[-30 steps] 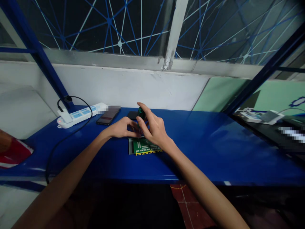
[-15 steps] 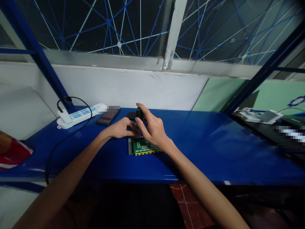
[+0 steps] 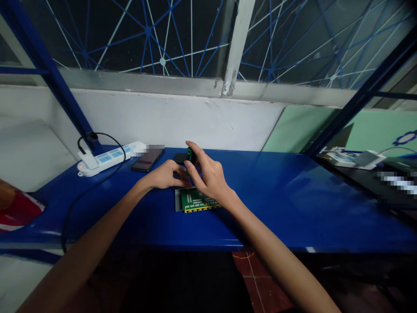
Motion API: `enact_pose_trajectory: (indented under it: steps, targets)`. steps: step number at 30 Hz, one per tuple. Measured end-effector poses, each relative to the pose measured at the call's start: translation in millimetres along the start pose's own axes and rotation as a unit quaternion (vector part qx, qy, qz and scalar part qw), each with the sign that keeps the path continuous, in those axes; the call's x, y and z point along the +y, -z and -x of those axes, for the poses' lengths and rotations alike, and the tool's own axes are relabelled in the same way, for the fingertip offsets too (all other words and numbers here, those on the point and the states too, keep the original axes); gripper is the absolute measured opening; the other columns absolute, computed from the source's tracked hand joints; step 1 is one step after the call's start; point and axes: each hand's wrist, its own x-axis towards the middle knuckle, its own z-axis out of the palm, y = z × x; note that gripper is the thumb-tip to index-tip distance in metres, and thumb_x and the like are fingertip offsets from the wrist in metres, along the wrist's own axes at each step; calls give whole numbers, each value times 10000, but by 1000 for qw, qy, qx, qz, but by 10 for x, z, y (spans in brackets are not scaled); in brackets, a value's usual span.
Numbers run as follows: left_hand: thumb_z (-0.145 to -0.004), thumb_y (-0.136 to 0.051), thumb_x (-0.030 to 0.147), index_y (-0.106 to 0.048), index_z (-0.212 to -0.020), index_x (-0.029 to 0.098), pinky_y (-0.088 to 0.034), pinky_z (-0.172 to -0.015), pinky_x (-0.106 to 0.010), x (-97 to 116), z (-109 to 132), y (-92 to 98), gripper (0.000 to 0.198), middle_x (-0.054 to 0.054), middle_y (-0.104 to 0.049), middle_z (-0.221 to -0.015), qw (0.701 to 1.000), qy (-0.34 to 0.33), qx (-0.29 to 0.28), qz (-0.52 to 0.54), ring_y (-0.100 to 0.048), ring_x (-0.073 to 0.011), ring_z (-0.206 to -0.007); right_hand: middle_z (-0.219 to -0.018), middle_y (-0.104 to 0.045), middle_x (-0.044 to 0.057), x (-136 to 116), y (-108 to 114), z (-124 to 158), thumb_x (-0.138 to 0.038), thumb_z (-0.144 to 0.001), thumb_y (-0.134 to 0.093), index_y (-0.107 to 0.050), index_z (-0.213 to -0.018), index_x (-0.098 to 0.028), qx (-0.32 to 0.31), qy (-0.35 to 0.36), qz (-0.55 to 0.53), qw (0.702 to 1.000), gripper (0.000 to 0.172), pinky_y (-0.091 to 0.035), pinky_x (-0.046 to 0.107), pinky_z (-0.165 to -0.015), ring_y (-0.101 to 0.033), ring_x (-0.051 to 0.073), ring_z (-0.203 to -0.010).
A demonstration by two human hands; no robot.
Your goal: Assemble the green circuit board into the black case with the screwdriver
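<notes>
A screwdriver (image 3: 189,154) with a green and black handle stands nearly upright in my right hand (image 3: 210,176). My right thumb and fingers close around the handle. Its lower end is mostly hidden by my fingers. Beneath both hands lies a green circuit board (image 3: 192,199) with a yellow strip along its near edge and a grey piece at its left side. My left hand (image 3: 167,174) is at the board's far left edge, thumb and fingertips drawn together close to the screwdriver's lower end. What those fingertips grip is too small to make out.
Behind my hands lies a dark flat object (image 3: 180,158). To the left are a phone (image 3: 148,158) and a white power strip (image 3: 110,158) with a black cable (image 3: 76,200) running over the blue table (image 3: 276,204). A red package (image 3: 19,206) sits far left.
The screwdriver handle has turned slightly within my right hand. Both hands and the circuit board stay in nearly the same place.
</notes>
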Motion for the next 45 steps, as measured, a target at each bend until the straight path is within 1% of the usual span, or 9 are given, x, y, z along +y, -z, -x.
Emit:
enact_pose_trajectory:
  steps: [4,9,11,16,20,28,33,36,45]
  targets:
    - [-754,-714,272,-735,-752,139,-469,-701,-279,1,-2,15,135,-52,-740,-756,1000,-11,-17,-8,-641,-167,-721,-838,-652,48,-16,11,-8,-337,-982,-357,-400,-1422,-110,0,-1,-2,1000,497,-480,290,-648,-580,141,-659]
    - [-803,-677,287,-737,-801,153,-475,-734,-283,23,2,27,147,-51,-746,-806,998,-21,-47,-24,-659,-175,-768,-822,-649,44,-17,14,-5,-350,-985,-348,-401,-1424,-126,-6,-6,4,1000,496,-478,289,-644,-577,143,-661]
    - [-792,-689,285,-739,-817,156,-476,-732,-283,30,4,23,141,-51,-747,-813,999,-19,-37,-28,-662,-174,-767,-819,-649,43,-6,9,-3,-350,-986,-345,-398,-1426,-130,-6,-6,4,1000,495,-476,288,-638,-573,141,-655]
    - [-733,-725,263,-734,-771,142,-476,-718,-278,55,3,5,127,-55,-745,-796,999,-13,25,-23,-653,-167,-748,-819,-649,41,10,4,-7,-342,-982,-347,-391,-1428,-144,-7,-9,9,1000,490,-474,291,-638,-576,144,-670]
    - [-749,-704,258,-736,-750,145,-474,-718,-277,66,-3,9,117,-57,-743,-774,1000,-24,10,-15,-649,-163,-734,-821,-649,44,-6,12,-10,-337,-981,-352,-393,-1425,-132,-8,-8,9,1000,491,-481,296,-647,-574,143,-654]
    - [-795,-687,271,-747,-815,156,-472,-724,-271,98,9,44,131,-57,-751,-820,999,-30,-38,-14,-655,-164,-752,-834,-654,44,0,3,2,-348,-979,-358,-374,-1435,-155,-9,-8,7,1000,495,-475,291,-621,-572,141,-648]
    - [-765,-714,261,-738,-789,147,-477,-714,-272,64,12,18,118,-52,-746,-797,1000,-12,-17,-10,-657,-168,-747,-833,-652,44,6,-2,6,-339,-980,-360,-372,-1433,-136,-4,-6,6,1000,496,-473,294,-630,-574,145,-667]
    - [-761,-708,250,-737,-779,145,-485,-715,-277,45,6,11,111,-49,-746,-784,1000,-16,-5,-6,-658,-168,-737,-833,-649,41,4,-4,6,-332,-979,-362,-375,-1431,-139,-1,-4,6,1000,492,-475,294,-628,-571,143,-660]
    - [-802,-676,237,-752,-818,155,-491,-765,-297,83,10,49,112,-70,-757,-838,999,-39,-36,-5,-670,-180,-785,-827,-658,42,-4,4,4,-342,-976,-364,-374,-1434,-136,-14,-4,1,1000,502,-485,296,-624,-577,141,-634]
